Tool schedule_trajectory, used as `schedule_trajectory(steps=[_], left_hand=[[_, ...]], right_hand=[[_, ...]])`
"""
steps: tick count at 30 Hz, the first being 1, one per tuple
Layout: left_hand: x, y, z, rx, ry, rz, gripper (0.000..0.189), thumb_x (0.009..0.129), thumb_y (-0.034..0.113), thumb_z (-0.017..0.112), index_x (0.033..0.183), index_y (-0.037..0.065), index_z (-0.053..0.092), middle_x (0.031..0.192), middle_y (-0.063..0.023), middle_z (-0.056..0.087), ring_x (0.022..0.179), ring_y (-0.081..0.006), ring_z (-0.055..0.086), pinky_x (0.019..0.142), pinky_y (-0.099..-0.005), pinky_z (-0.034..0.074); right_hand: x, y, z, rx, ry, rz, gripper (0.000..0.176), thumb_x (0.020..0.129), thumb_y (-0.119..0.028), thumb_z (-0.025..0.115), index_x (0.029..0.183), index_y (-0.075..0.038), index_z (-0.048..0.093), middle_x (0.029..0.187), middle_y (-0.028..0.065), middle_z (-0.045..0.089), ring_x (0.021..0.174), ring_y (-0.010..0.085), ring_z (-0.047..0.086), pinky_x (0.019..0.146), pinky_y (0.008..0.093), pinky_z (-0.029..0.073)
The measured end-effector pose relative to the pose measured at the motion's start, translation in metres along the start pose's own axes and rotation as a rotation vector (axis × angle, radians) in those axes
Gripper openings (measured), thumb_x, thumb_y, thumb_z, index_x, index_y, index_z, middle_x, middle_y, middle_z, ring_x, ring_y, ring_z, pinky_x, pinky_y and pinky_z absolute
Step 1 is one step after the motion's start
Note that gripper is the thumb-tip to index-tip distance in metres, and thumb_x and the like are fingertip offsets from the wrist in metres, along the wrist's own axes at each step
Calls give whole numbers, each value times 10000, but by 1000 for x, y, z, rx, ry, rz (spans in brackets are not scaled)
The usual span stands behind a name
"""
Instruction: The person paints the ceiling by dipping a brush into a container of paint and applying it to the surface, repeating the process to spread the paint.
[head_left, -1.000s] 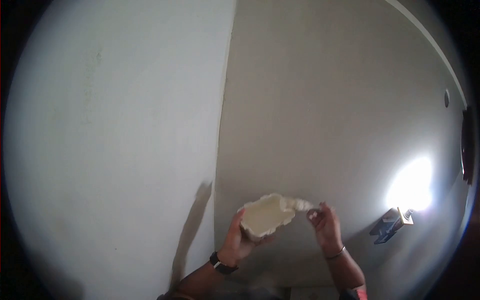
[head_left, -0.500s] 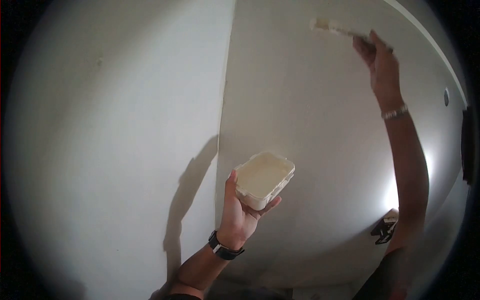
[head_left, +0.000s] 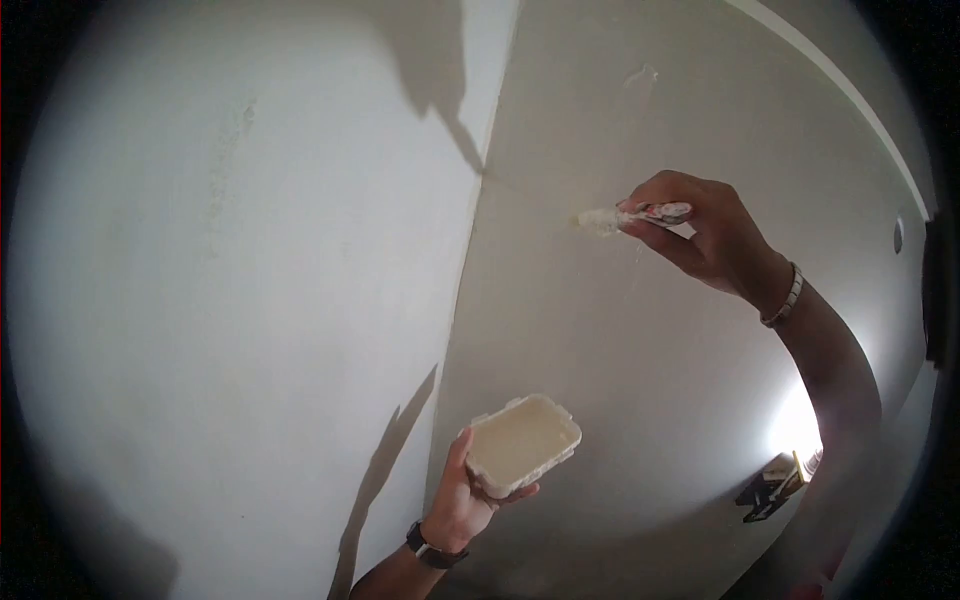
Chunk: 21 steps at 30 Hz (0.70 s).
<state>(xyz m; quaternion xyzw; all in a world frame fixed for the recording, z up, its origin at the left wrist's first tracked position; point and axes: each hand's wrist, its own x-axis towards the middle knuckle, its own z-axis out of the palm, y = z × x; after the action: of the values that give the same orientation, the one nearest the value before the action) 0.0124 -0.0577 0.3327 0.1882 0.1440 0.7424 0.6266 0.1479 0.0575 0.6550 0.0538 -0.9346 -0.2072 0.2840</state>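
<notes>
My left hand (head_left: 463, 505) grips a white plastic tub (head_left: 524, 441) from below, its thumb over the near left rim. A cream-coloured paint lies in the tub, and the rim is smeared with it. Higher up and to the right, my right hand (head_left: 700, 228) pinches a paintbrush (head_left: 662, 214) with a paint-spattered handle. The pale bristles point left, right at the grey wall (head_left: 560, 300). Wet streaks show on that wall above and below the brush.
A lighter wall (head_left: 300, 330) meets the grey one at a vertical corner on the left, with shadows across it. A bright lamp (head_left: 795, 465) glows at lower right. White trim (head_left: 830, 70) curves along the upper right, near a round wall fitting (head_left: 898, 234).
My right hand has come down and a little left with the brush, its wrist now bent. A wet mark shows higher on the wall. The tub sits lower in view.
</notes>
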Motion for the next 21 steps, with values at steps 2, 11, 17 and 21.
schedule_trajectory(steps=[2, 11, 17, 21], left_hand=[[4, 2, -3, -2, -34, 0, 628, 946, 564, 429, 1362, 94, 414, 1289, -122, 547, 1100, -305, 603, 825, -504, 561], [2, 0, 3, 12, -26, 25, 635, 921, 570, 475, 1348, 102, 430, 1274, -121, 552, 1069, -311, 612, 827, -518, 554], [2, -2, -2, -18, -82, -6, 631, 918, 563, 485, 1346, 102, 430, 1267, -119, 557, 1054, -304, 618, 825, -507, 555], [0, 1, 2, 7, -15, -12, 622, 922, 555, 485, 1349, 107, 425, 1266, -117, 556, 1054, -300, 617, 821, -502, 557]], right_hand=[[18, 21, -17, -100, 40, -92, 156, 888, -171, 668, 992, -81, 596, 924, 77, 672, 858, 194, 679, 726, 302, 561], [83, 78, -174, -593, 388, -81, 81, 906, -102, 647, 912, -39, 596, 871, 81, 642, 782, 162, 632, 707, 297, 519], [79, 79, -164, -613, 289, -212, 121, 902, -128, 651, 966, -43, 592, 952, 78, 657, 890, 182, 646, 785, 329, 534], [38, 71, -68, -356, 77, -229, 157, 877, -133, 675, 1001, -71, 602, 962, 73, 661, 858, 217, 661, 729, 332, 548]])
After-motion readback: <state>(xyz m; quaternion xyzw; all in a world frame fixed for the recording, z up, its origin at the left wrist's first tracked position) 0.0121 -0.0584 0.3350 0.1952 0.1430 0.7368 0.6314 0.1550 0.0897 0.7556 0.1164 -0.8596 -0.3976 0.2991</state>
